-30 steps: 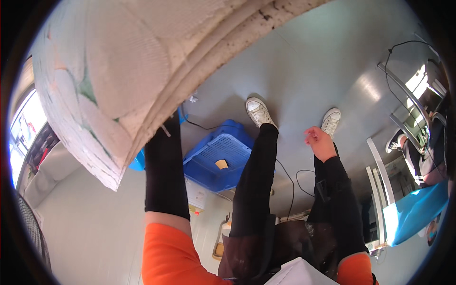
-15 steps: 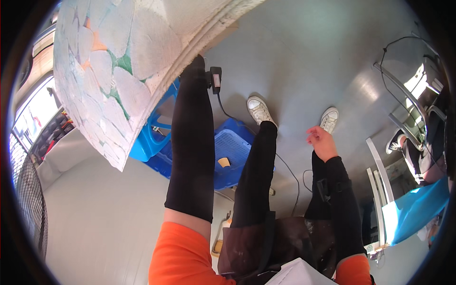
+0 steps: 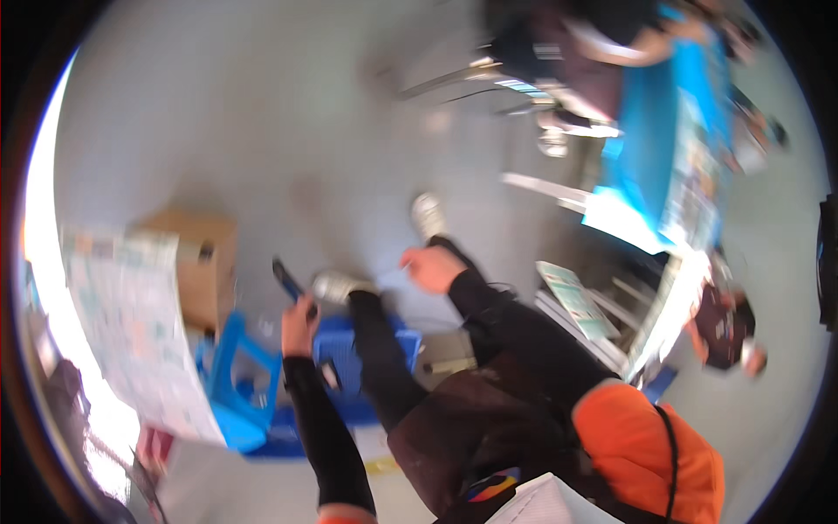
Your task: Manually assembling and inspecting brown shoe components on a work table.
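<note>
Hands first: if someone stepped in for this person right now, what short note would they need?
Left hand: closed around a dark, slim tool, raised over the blue crate; the blurred picture hides what kind of tool.
Right hand: loosely curled near the person's shoes, apparently pinching a thin pale strand; too blurred to be sure.
Nearby: blue stool, cardboard box, large printed sheet at the left.
Done: tool picked up.
Left: cannot tell from this view.

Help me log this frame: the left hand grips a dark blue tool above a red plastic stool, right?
Not quite. The head view shows the left hand gripping the dark blue tool, but the plastic stool below it is blue, not red.
</note>
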`<control>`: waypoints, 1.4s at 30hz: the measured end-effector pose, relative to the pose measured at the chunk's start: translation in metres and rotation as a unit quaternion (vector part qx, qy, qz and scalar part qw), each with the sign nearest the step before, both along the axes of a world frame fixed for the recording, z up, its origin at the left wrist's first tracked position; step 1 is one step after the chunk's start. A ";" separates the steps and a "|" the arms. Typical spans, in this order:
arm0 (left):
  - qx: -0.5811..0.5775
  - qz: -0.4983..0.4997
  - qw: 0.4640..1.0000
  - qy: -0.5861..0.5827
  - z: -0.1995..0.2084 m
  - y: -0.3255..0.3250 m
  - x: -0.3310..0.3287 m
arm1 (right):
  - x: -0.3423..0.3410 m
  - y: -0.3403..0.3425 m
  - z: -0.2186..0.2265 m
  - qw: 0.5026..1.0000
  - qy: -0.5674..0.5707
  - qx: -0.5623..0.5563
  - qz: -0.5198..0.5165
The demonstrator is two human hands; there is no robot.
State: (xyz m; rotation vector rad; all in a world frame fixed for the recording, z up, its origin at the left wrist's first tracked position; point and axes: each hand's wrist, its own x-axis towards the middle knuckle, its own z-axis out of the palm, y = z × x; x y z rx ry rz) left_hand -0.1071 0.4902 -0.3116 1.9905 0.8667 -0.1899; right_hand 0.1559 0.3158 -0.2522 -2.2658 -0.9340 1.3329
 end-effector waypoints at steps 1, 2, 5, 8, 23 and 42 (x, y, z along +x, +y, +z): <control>-0.338 0.313 0.887 -0.005 0.002 -0.021 -0.013 | -0.008 0.002 0.016 1.000 -0.002 0.010 0.017; -0.330 0.246 0.908 0.077 0.037 -0.030 0.021 | -0.002 -0.012 0.030 1.000 -0.008 0.017 -0.020; -0.298 0.159 0.938 0.081 0.060 -0.077 0.086 | 0.011 -0.053 0.068 0.995 -0.011 0.036 -0.093; -0.143 -0.006 0.988 0.050 0.156 -0.101 0.201 | 0.040 -0.105 0.095 0.987 -0.040 0.027 -0.152; -0.016 -0.352 0.922 -0.161 0.373 -0.213 0.470 | 0.124 -0.302 0.218 0.824 0.040 0.191 -0.532; -0.038 -0.429 0.900 -0.068 0.368 -0.237 0.523 | 0.075 -0.333 0.281 0.657 0.002 0.154 -0.738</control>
